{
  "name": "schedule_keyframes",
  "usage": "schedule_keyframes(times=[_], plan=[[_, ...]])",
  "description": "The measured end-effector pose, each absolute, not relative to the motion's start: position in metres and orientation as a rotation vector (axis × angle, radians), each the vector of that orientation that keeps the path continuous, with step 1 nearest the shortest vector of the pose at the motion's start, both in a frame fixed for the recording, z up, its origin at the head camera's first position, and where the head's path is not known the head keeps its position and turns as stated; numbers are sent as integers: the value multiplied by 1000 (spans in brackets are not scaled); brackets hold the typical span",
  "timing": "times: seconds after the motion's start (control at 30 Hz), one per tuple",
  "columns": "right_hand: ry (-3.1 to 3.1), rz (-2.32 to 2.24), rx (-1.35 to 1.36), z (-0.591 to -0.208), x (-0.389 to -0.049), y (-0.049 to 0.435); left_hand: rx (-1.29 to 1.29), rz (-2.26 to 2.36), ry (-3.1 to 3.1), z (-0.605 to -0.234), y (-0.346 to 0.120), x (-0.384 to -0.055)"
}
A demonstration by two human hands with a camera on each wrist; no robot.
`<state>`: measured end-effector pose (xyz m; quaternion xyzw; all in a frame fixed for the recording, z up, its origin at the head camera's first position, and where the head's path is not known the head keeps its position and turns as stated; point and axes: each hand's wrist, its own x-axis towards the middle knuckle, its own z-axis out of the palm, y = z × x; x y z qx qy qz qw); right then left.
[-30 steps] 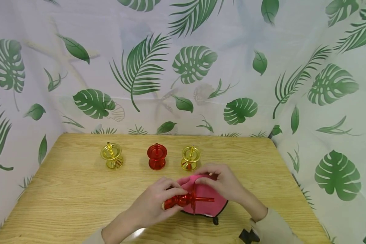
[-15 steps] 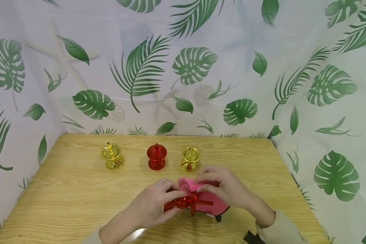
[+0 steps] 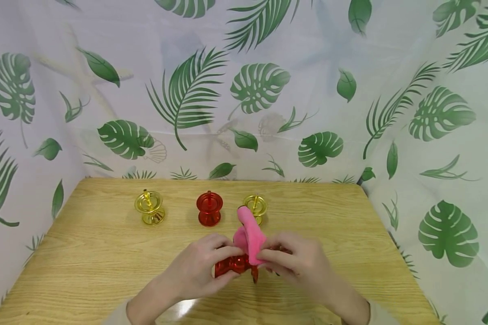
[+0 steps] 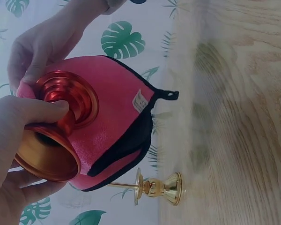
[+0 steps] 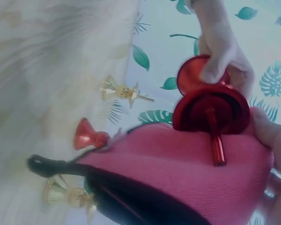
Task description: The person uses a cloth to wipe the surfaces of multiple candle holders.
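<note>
My left hand [image 3: 189,273] grips a shiny red candlestick [image 5: 210,110] around its narrow middle, tilted sideways over the table. Its round dish and long spike point toward my right hand [image 3: 307,266]. That hand pinches a pink cleaning cloth [image 4: 117,89] at the edge of the dish. In the head view the cloth bunches upward and covers the dish and spike. Both wrist views show its black border and hanging loop, and a pale label appears in the left wrist view. The spike lies over the pink side in the right wrist view.
Behind the hands, a gold candlestick [image 3: 150,208], a red candlestick [image 3: 209,210] and another gold candlestick [image 3: 260,205] stand upright in a row on the wooden table [image 3: 85,253]. The cloth partly hides the right gold one. A leaf-patterned curtain [image 3: 268,135] encloses the back and sides.
The cloth, earlier spread beneath the candlestick, is now gathered up over its dish and spike. My right hand has folded it upward, while my left hand keeps its hold and shifts slightly left.
</note>
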<state>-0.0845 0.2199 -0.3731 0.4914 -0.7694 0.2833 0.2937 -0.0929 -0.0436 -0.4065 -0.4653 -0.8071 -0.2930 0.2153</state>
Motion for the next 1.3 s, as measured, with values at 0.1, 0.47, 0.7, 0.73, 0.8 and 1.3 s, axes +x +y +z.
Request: schedule_keyframes(times=[0.1, 0.47, 0.7, 0.73, 0.8, 1.3], plan=[[-1961, 663, 1283, -377, -81, 217, -1290, -882, -2260, -405, -44, -93], [-1778, 378, 1321, -388, -72, 212, -1241, -1075, -2346, -405, -44, -98], [-1815, 401, 1292, -392, -68, 210, -1221, -1038, -2353, -407, -43, -96], [-1825, 415, 1283, -392, -68, 210, -1219, -1028, -2347, -407, -42, -95], [-1850, 439, 1262, -391, -68, 211, -1211, -991, -2334, -408, -41, -94], [-2281, 721, 1168, -376, -89, 215, -1218, -778, -2232, -419, -39, -86]])
